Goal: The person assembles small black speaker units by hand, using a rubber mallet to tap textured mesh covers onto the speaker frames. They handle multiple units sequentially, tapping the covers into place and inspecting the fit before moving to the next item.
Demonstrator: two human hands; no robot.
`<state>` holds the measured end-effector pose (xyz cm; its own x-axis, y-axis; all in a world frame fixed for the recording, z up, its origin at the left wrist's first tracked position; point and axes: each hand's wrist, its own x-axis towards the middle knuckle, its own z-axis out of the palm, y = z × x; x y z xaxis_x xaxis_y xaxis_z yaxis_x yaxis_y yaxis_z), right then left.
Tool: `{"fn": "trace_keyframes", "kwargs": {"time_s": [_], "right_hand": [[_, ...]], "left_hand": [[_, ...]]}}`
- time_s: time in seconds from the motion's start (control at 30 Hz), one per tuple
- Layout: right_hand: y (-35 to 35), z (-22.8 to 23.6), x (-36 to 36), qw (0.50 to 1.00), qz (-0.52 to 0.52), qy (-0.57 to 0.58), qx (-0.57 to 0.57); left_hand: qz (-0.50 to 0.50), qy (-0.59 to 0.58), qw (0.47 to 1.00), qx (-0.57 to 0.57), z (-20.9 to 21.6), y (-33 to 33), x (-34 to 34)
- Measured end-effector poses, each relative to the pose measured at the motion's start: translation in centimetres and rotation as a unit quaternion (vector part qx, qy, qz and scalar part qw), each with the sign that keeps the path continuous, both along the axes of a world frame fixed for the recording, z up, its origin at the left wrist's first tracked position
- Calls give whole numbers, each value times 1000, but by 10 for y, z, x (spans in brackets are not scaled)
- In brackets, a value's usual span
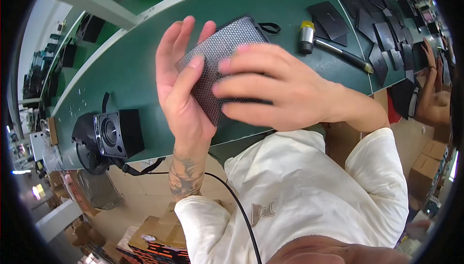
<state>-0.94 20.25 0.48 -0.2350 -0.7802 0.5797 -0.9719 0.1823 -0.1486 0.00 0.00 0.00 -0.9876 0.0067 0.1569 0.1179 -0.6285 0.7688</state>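
Note:
A small black speaker (pixel 232 34) with a grey mesh grille is held up over the green table, tilted, with a black strap loop (pixel 269 28) at its far right corner. My left hand (pixel 180 82) grips it from the left, thumb on the mesh and fingers behind. Over the grille lies my right hand (pixel 280 85), its fingers stretched and spread, slightly blurred. Whether all its fingertips touch the mesh is hard to make out.
A mallet (pixel 338 51) with a yellow-capped head lies to the right beside black panels (pixel 329 20). More black panels (pixel 382 32) are heaped farther right, near another person's arm (pixel 429 80). A black speaker box (pixel 118 133) stands at the left edge, with a cable hanging nearby.

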Motion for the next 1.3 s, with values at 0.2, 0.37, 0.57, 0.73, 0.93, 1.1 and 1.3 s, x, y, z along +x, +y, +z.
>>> {"fn": "trace_keyframes", "kwargs": {"time_s": [0.2, 0.37, 0.57, 0.73, 0.93, 1.1, 1.3], "right_hand": [[-4, 22, -4, 986, -96, -125, 50], [2, 27, -8, 989, -70, -124, 36], [3, 26, -4, 986, -89, -132, 47], [4, 13, -4, 988, -77, -134, -4], [5, 4, -6, 987, -59, -145, -44], [5, 7, -8, 988, -39, -144, -47], [3, 7, -12, 990, -40, -132, -39]], "left_hand": [[2, 58, 993, -104, -8, -4, 2], [56, -3, 994, -96, -3, 7, 4], [105, 20, 962, -250, -19, 7, -2], [70, 28, 973, -217, -16, 8, -1], [32, 13, 989, -141, -14, 11, 4], [90, 6, 984, -154, -19, 14, 3], [92, 18, 977, -189, -26, 9, 2]]}}
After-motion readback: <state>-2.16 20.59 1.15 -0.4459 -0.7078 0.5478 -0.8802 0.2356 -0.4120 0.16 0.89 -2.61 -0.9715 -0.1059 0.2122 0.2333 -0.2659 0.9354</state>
